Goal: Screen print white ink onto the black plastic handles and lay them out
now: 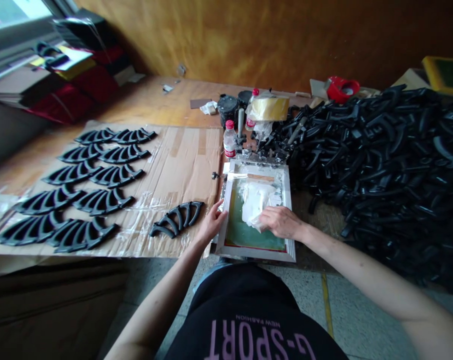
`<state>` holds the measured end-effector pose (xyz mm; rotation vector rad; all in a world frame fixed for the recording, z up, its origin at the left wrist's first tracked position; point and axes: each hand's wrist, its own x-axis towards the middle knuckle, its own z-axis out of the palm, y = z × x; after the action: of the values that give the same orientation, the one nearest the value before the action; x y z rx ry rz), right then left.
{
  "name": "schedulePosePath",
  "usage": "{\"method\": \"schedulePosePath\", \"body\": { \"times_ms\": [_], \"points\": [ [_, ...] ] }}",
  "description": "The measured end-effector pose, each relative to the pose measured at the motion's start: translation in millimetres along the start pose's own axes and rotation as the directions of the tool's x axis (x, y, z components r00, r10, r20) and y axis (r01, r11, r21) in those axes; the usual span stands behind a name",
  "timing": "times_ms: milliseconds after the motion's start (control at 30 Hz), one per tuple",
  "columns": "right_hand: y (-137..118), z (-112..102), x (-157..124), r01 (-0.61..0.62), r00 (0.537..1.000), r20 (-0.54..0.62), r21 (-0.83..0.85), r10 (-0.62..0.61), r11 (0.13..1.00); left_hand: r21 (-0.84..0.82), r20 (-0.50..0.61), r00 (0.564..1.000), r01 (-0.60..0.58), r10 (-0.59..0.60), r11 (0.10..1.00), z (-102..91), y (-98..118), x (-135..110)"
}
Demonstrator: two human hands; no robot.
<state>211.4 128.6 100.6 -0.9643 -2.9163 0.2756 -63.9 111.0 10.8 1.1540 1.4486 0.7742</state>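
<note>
Silver-framed green-meshed screen point(255, 239), white paste smeared, right hand point(281, 222) pressing it

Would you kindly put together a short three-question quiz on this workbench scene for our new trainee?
1. True or false: the right hand presses a white crumpled cloth onto the green mesh of the metal-framed printing screen.
2. What does the left hand touch?
A. a clear plastic bottle with a red cap
B. the screen's left edge
C. the single black curved plastic part nearest the screen
3. Fill in: the sorted black parts lie in rows on a flattened ____ sheet.

Key: 1 true; 2 B; 3 cardboard.
</note>
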Motion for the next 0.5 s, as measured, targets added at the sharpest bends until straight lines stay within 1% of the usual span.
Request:
{"method": "schedulePosePath", "body": {
  "times_ms": [67, 133, 167, 200, 267, 300, 333, 367, 400, 433, 500],
  "points": [
    [-0.6, -1.0, 4.1, -0.075, 0.996, -0.055, 0.024, 0.076, 0.997, -0.014, -0.002, 1.000, 0.008, -0.008, 1.000, 0.2, 2.7, -1.1],
    [-6.0, 5.6, 6.0, -0.147, 0.979, -0.142, 0.004, 0.146, 0.989, -0.036, 0.003, 1.000, 0.011, -0.011, 0.999, 0.2, 6.6, -2.6],
    [-10.1, 10.6, 4.6, -0.145, 0.975, -0.170, -0.011, 0.141, 0.989, -0.047, 0.007, 1.000, 0.012, -0.012, 0.999, 0.3, 8.6, -3.4],
    [-14.3, 15.6, 1.8, -0.115, 0.978, -0.178, -0.021, 0.110, 0.993, -0.058, 0.009, 1.000, 0.014, -0.013, 0.998, 0.3, 10.7, -4.3],
    [-19.6, 20.8, -3.4, -0.040, 0.988, -0.150, -0.011, 0.038, 0.999, -0.073, 0.007, 1.000, 0.021, -0.021, 0.997, 0.2, 15.2, -6.5],
    [-19.5, 19.7, -3.4, -0.040, 0.989, -0.140, 0.006, 0.040, 0.999, -0.081, 0.003, 1.000, 0.026, -0.026, 0.996, -0.1, 18.1, -7.8],
    [-17.2, 15.6, -0.5, -0.072, 0.987, -0.143, 0.024, 0.075, 0.997, -0.094, 0.003, 1.000, 0.030, -0.030, 0.995, -0.8, 21.8, -9.6],
    [-12.8, 8.7, 5.8, -0.130, 0.978, -0.161, 0.042, 0.135, 0.991, -0.108, 0.009, 0.999, 0.034, -0.033, 0.994, -2.0, 26.6, -11.7],
    [-6.5, -0.6, 14.8, -0.203, 0.959, -0.189, 0.059, 0.211, 0.977, -0.124, 0.017, 0.999, 0.041, -0.039, 0.991, -3.7, 32.8, -14.3],
    [1.6, -11.9, 25.4, -0.280, 0.931, -0.222, 0.074, 0.290, 0.957, -0.138, 0.025, 0.999, 0.047, -0.044, 0.989, -5.9, 40.4, -17.5],
    [22.5, -38.0, 45.2, -0.416, 0.860, -0.283, 0.088, 0.424, 0.905, -0.159, 0.020, 0.999, 0.038, -0.035, 0.987, -11.4, 59.9, -24.6]
  ]
}}
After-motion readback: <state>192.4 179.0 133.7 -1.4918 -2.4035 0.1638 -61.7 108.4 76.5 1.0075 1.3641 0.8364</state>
